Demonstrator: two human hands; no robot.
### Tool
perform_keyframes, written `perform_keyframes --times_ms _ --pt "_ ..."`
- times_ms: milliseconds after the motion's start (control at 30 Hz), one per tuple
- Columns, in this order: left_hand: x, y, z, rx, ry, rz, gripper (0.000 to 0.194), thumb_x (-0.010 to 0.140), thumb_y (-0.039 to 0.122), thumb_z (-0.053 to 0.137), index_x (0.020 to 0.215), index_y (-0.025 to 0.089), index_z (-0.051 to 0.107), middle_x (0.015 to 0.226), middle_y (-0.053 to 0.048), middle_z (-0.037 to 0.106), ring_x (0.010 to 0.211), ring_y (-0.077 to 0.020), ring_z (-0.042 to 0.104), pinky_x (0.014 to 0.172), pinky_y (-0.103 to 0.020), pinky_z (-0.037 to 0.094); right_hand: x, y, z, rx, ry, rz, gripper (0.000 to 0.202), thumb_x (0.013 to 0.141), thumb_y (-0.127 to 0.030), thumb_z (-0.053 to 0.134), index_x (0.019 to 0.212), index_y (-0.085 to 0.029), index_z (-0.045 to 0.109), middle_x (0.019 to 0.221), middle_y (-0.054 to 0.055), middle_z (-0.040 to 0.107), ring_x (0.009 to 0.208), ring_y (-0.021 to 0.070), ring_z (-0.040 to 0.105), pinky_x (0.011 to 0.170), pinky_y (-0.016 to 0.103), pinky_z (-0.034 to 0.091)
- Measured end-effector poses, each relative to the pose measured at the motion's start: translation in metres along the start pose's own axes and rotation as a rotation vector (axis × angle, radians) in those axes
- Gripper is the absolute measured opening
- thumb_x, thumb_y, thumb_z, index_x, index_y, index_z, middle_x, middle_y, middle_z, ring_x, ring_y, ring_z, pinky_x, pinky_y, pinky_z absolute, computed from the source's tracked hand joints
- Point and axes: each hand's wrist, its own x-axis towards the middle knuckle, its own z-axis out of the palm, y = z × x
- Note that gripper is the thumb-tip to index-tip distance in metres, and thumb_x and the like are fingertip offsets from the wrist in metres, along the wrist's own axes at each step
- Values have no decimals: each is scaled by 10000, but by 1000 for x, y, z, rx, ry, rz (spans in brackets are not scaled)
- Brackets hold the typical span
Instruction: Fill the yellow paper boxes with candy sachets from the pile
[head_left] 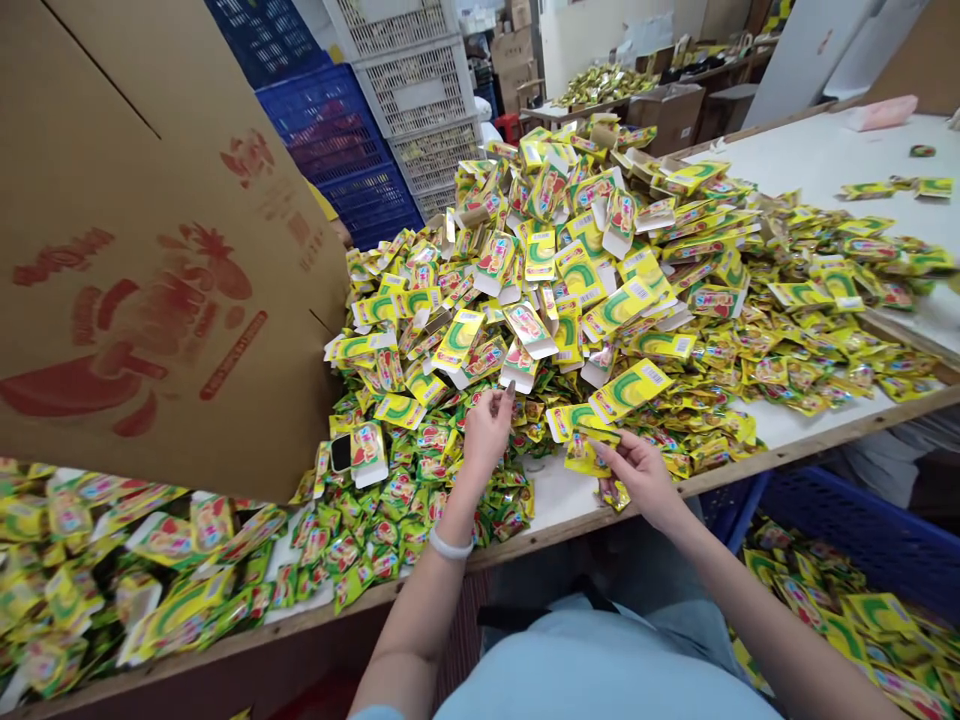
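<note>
My right hand [643,482] pinches a yellow sachet [589,451] between thumb and fingers, just above the table's front edge. Beside it lie two flat yellow cartons [631,390] with green bands. My left hand [487,432], a white band on its wrist, has its fingertips drawn together over the pile. Whatever may be between those fingertips is too small to make out. Just beyond them lies a small yellow-and-white carton [520,366] with an open flap. Green sachets [405,490] with red fruit prints spread to the left of this hand.
A large brown cardboard box [180,260] stands on the left. A heap of small cartons [577,270] rises ahead, with sachets on the white table [787,425]. A dark phone-like object [341,453] lies among them. Stacked crates [420,90] stand behind; a blue crate [862,530] of packets is below right.
</note>
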Motion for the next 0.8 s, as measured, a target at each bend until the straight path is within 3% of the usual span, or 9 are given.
perform_keyframes --times_ms 100,233,333,433,500,600,633,733,800 --pt "21 -2 -2 -11 -76 -15 330 931 475 459 768 197 530 602 6 578 488 -151 534 532 -262 424 0 -10 -11 -75 -40 -55 338 782 -480 739 922 -175 704 900 79 722 417 101 589 361 234 497" --pt "0 14 -33 83 -76 81 197 930 348 482 788 214 513 706 -6 545 637 -170 529 647 -283 424 4 -31 -27 -194 -163 -128 271 812 -422 722 973 -206 752 1417 139 539 555 112 681 514 288 615" --pt "-35 35 -73 348 -222 253 187 970 289 413 884 211 560 912 -51 548 837 -203 537 778 -327 432 13 -34 -31 -99 -305 -9 292 799 -431 735 971 -195 744 1328 143 611 526 129 687 491 296 612" --pt "-63 44 -94 283 -441 251 230 1002 332 398 953 222 594 1059 -72 556 988 -207 550 896 -347 441 19 -20 -19 36 -441 130 308 745 -429 788 891 -166 726 996 81 722 486 139 673 449 274 591" --pt "-74 38 -86 4 -402 253 306 971 498 458 1056 239 599 1167 -88 560 1107 -227 547 978 -368 437 15 -5 -2 176 -446 167 317 725 -442 807 857 -173 704 750 6 691 442 126 641 415 239 564" --pt "-80 20 -49 -502 -233 259 921 644 825 632 1362 271 470 1456 -128 445 1354 -317 421 1115 -434 370 1 10 23 349 -378 189 335 738 -502 787 852 -209 672 636 -43 644 382 101 584 369 209 523" --pt "-81 16 -34 -584 -246 217 1024 571 823 691 1399 269 453 1505 -129 413 1396 -332 381 1149 -440 337 -3 12 27 363 -367 195 337 742 -515 780 845 -214 668 642 -40 650 375 102 578 358 213 517" --pt "-83 15 -1 -734 -160 9 640 757 690 656 1194 223 624 1320 -121 601 1272 -301 535 1112 -442 390 -12 5 22 324 -338 193 318 742 -487 787 866 -214 682 673 -16 680 399 126 601 371 241 538" --pt "-83 22 6 -776 -111 -86 441 826 613 617 973 200 662 1052 -98 692 1052 -266 649 998 -429 485 -12 -13 5 275 -224 129 298 757 -442 787 934 -222 690 764 5 709 442 128 621 411 252 563"
